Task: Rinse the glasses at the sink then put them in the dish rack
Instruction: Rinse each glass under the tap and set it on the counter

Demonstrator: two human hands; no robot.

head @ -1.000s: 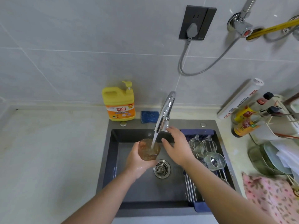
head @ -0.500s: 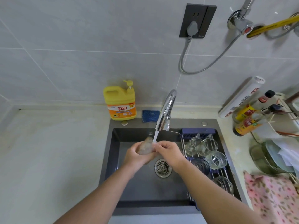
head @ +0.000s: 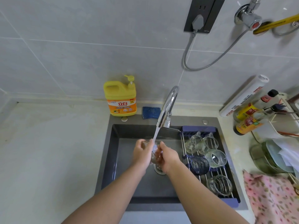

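Over the dark sink (head: 113, 152), a clear glass (head: 155, 155) sits between both hands under the water running from the chrome faucet (head: 168, 107). My left hand (head: 142, 153) grips the glass from the left. My right hand (head: 169, 157) holds it from the right, fingers curled round its side. The hands hide much of the glass. A dish rack (head: 184, 152) spans the sink's right part and carries several glasses, among them a clear ribbed one (head: 216, 158), a dark blue one (head: 199, 164) and a clear one (head: 220, 185) near the front.
A yellow detergent bottle (head: 120, 97) and a blue sponge (head: 151, 112) stand behind the sink. Sauce bottles (head: 247, 117), a utensil holder (head: 284, 113), stacked plates (head: 273, 157) and a pink floral cloth (head: 273, 198) crowd the right counter. A grey cable (head: 210, 62) hangs on the wall.
My right hand left the faucet handle and came onto the glass. The glass went from upright under the stream to tilted between both hands, which have shifted slightly lower.
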